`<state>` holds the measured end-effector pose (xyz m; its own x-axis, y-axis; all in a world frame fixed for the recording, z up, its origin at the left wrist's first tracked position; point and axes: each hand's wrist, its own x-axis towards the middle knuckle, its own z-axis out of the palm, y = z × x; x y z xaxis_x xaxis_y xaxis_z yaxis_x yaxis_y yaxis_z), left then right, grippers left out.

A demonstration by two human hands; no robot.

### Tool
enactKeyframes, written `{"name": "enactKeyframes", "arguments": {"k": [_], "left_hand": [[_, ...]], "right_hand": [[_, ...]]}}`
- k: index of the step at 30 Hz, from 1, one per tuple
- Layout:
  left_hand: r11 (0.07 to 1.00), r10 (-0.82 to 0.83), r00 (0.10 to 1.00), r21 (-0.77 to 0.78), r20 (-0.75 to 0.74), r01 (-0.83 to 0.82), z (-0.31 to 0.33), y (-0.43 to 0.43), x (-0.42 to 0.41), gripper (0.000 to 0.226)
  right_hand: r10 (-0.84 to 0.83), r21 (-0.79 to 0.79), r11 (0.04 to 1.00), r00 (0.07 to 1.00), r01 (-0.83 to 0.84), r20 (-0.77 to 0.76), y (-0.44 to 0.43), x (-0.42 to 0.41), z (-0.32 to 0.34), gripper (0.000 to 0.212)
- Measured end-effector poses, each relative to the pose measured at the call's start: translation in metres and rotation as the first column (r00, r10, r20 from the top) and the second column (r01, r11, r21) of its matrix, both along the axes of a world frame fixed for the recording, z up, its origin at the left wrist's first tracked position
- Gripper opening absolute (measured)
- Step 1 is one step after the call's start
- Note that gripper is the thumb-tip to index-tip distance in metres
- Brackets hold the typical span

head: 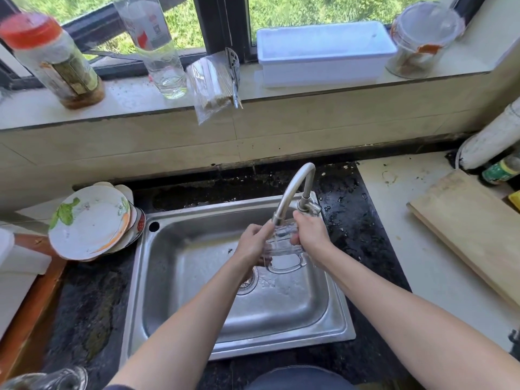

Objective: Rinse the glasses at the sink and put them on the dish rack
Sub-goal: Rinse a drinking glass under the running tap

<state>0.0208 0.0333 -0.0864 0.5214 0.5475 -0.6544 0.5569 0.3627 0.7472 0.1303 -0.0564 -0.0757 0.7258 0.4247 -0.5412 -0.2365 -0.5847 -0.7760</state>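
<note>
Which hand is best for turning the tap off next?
Probably the right hand: it grips the glass right next to the tap handle, while the left hand holds the glass on the far side of the spout.

A dark speckled countertop (92, 299) ran along the wall, with a stainless sink (340, 313) set into it. Left of the sink, a tilted stack of plates (90, 220) rested on the counter, the top one painted green and orange. To the right lay a pale surface (408, 235) with a wooden cutting board (472, 220) on it. Above, the stone windowsill (132, 94) carried a red-lidded jar (53, 60), a clear bottle (157, 46), a bag of thin sticks (211, 83) hanging over its edge, a white plastic box (323, 52) and a glass jar (422, 38).
</note>
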Motion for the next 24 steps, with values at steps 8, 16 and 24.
{"name": "enactKeyframes", "arguments": {"k": [8, 16, 24], "left_hand": [[0.943, 0.213, 0.976, -0.253, -0.044, -0.217, 0.003, 0.004, -0.003, 0.034], [0.982, 0.059, 0.996, -0.182, 0.063, -0.046, -0.008, 0.006, -0.016, 0.051], [0.995, 0.072, 0.997, -0.071, 0.025, -0.071, 0.002, 0.009, -0.010, 0.028]], "right_hand": [[0.392, -0.106, 0.919, 0.851, -0.380, 0.350, -0.009, -0.001, -0.008, 0.059], [0.208, -0.052, 0.970, 0.925, -0.236, -0.318, 0.003, 0.010, -0.016, 0.052], [0.216, 0.048, 0.976, 0.931, -0.212, -0.295, 0.003, 0.009, -0.021, 0.037]]}}
